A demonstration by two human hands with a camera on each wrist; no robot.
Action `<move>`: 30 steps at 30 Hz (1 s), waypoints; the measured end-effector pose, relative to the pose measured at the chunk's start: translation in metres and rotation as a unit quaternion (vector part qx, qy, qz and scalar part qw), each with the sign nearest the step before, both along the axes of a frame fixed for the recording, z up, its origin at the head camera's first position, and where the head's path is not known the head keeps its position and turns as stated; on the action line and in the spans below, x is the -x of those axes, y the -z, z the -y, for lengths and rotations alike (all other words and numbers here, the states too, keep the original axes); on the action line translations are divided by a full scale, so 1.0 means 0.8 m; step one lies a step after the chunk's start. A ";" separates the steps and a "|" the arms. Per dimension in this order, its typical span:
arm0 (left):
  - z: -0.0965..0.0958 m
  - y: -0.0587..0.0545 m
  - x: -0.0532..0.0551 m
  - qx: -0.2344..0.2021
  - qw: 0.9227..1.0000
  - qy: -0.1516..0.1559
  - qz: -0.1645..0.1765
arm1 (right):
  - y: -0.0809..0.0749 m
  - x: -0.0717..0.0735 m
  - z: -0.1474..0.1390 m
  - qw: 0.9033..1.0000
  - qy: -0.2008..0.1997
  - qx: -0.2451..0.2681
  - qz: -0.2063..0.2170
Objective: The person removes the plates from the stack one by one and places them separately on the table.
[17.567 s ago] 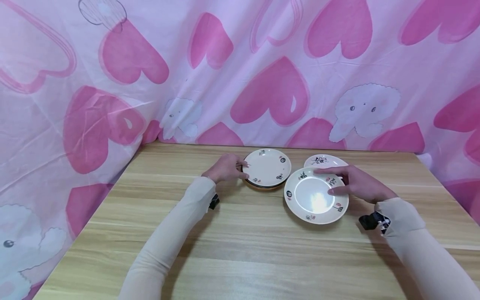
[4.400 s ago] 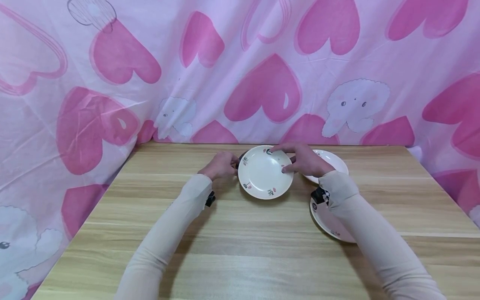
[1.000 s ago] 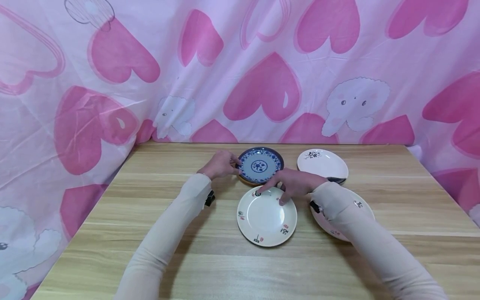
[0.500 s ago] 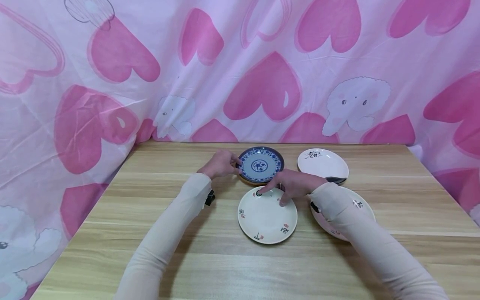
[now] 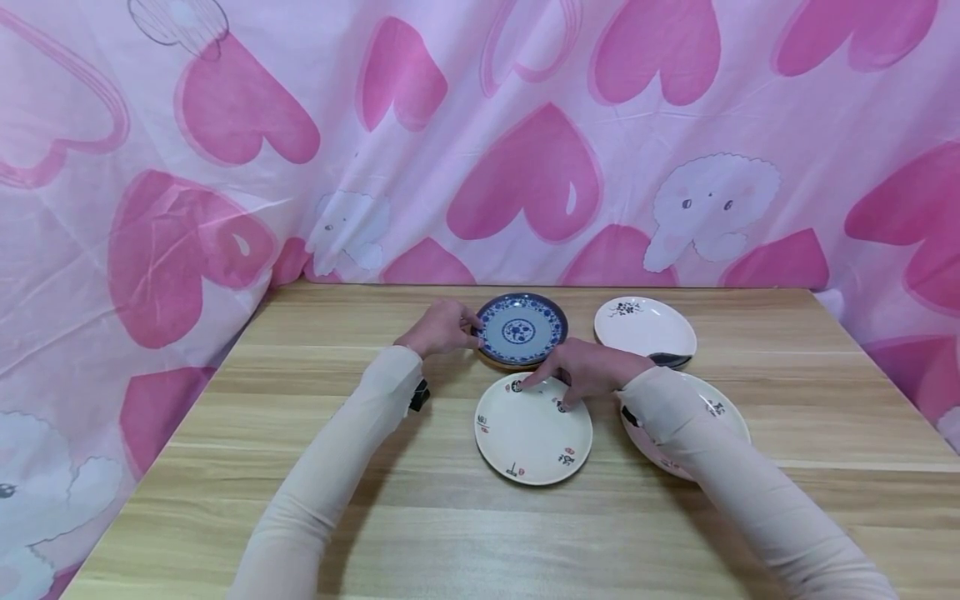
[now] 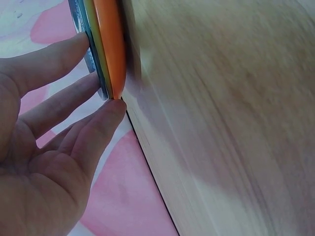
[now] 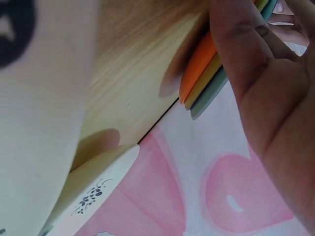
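Observation:
A blue-and-white patterned plate (image 5: 519, 331) tops a stack on the wooden table. Below it the left wrist view shows a yellowish plate and an orange plate (image 6: 112, 49). My left hand (image 5: 441, 327) touches the stack's left edge with thumb and fingertips, the fingers nearly straight. My right hand (image 5: 592, 369) grips the far rim of a white plate (image 5: 528, 442) with small black and red motifs, just in front of the stack. Index finger and thumb lie over that rim; the other fingers are mostly hidden. The plate looks slightly tilted toward the head camera.
Another white motif plate (image 5: 723, 410) lies at the right, partly covered by the right sleeve (image 5: 678, 417). Behind it sits a white plate with a dark floral print (image 5: 645, 327) and a dark patch on its rim. A pink heart-patterned cloth (image 5: 525, 175) hangs behind the table.
Earlier, the white plate was over the stack; my right hand has brought it forward, uncovering the blue plate. Over the last second it tilts flatter. My left hand stays at the stack.

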State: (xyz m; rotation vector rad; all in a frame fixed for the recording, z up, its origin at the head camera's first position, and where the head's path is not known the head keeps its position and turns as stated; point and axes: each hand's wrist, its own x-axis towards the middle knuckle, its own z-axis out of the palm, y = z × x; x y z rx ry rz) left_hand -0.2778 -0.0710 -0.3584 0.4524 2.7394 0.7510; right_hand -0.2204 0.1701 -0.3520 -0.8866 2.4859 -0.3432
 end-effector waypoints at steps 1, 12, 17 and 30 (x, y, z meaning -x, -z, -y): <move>0.000 0.000 0.000 0.001 1.000 0.000 -0.001 | 0.001 0.000 0.000 1.000 -0.001 0.002 -0.001; 0.002 -0.003 0.001 -0.014 1.000 -0.008 0.012 | 0.004 0.004 -0.004 1.000 0.016 0.014 0.002; 0.002 -0.002 0.000 -0.017 1.000 -0.004 0.009 | 0.001 0.006 -0.012 0.998 0.037 0.047 0.020; 0.006 0.008 0.001 -0.053 0.998 -0.019 -0.012 | -0.020 0.022 -0.031 0.985 0.112 0.127 -0.033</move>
